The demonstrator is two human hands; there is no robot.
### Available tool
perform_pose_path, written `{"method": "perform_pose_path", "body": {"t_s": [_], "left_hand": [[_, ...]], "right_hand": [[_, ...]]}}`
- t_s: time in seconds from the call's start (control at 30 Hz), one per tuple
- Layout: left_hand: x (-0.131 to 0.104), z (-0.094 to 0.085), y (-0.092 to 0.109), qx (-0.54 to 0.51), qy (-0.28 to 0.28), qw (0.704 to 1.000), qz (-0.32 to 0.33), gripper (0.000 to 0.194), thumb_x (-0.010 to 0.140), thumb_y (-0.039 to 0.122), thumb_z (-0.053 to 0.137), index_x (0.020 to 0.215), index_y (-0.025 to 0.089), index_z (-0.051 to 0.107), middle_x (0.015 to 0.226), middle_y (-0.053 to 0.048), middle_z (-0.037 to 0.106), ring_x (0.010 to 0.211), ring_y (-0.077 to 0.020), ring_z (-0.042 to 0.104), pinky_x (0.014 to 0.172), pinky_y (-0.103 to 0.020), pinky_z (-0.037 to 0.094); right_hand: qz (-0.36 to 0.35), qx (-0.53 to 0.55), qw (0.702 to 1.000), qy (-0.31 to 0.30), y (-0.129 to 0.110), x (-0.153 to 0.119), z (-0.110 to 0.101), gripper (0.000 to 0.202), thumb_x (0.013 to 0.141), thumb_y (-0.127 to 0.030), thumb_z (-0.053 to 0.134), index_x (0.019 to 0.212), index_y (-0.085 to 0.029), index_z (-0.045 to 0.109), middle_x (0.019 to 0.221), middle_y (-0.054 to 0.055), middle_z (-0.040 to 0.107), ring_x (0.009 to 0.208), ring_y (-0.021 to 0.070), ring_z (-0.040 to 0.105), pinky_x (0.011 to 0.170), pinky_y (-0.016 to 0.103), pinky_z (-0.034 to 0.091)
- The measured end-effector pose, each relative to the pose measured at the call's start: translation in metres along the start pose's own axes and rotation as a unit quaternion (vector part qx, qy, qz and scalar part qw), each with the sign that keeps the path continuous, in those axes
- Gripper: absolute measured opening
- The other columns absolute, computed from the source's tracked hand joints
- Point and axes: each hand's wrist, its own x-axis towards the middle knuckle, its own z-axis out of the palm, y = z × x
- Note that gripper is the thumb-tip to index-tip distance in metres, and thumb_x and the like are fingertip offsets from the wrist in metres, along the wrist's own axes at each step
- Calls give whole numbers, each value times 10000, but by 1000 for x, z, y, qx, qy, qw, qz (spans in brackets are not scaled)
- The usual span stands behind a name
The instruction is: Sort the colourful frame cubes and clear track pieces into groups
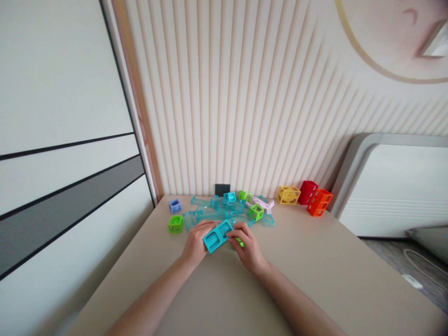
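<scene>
A turquoise two-cell toy block (211, 241) is held tilted above the table between both hands. My left hand (195, 243) is closed round its left side. The fingers of my right hand (249, 249) pinch its right end, with the thumb near the front face. A bit of a green block (240, 241) shows by the right fingers; whether that hand holds it too I cannot tell. Just beyond the hands lie clear teal track pieces (213, 214) in a loose pile. A green cube block (256, 212) and a small turquoise block (229, 197) sit among them.
On the table (315, 270), a blue block (175, 206) and a green cube (175, 224) stand at left. Yellow (289, 195), red (308, 192) and orange blocks (319, 202) line the back right. Behind are a ribbed wall (224, 93) and a black socket (222, 189).
</scene>
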Motion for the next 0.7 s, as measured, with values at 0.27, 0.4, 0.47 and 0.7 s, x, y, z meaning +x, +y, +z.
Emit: {"method": "perform_pose_path", "body": {"t_s": [0.27,0.4,0.47,0.7], "left_hand": [[-6,-3,-7,75,-4,996,44,302,943,185,533,1204,197,684,1068,-89,758,940,-214,729,846,-336,602],[-6,-9,-9,109,-5,990,85,318,961,202,513,1242,199,663,1081,-92,753,935,-209,728,851,-323,588],[-6,-10,-12,117,0,990,81,312,962,197,511,1233,201,667,1067,-90,756,923,-208,728,834,-321,586],[-8,-4,-17,114,-9,989,93,288,967,181,508,1200,180,678,1039,-94,762,886,-208,729,777,-325,587]], "right_hand": [[0,4,999,-36,7,-4,1,123,958,-233,564,1023,-252,666,997,63,579,925,172,620,808,289,549],[-6,-2,999,-50,4,-5,-2,145,956,-258,572,1077,-254,652,1045,75,589,974,185,622,837,300,544],[-3,-11,999,-38,4,-1,-5,199,960,-271,560,1148,-250,621,1091,89,594,1005,199,619,865,324,536],[114,-120,985,40,43,66,-19,237,978,-379,499,1047,-208,648,1080,84,611,928,202,631,835,340,517]]}}
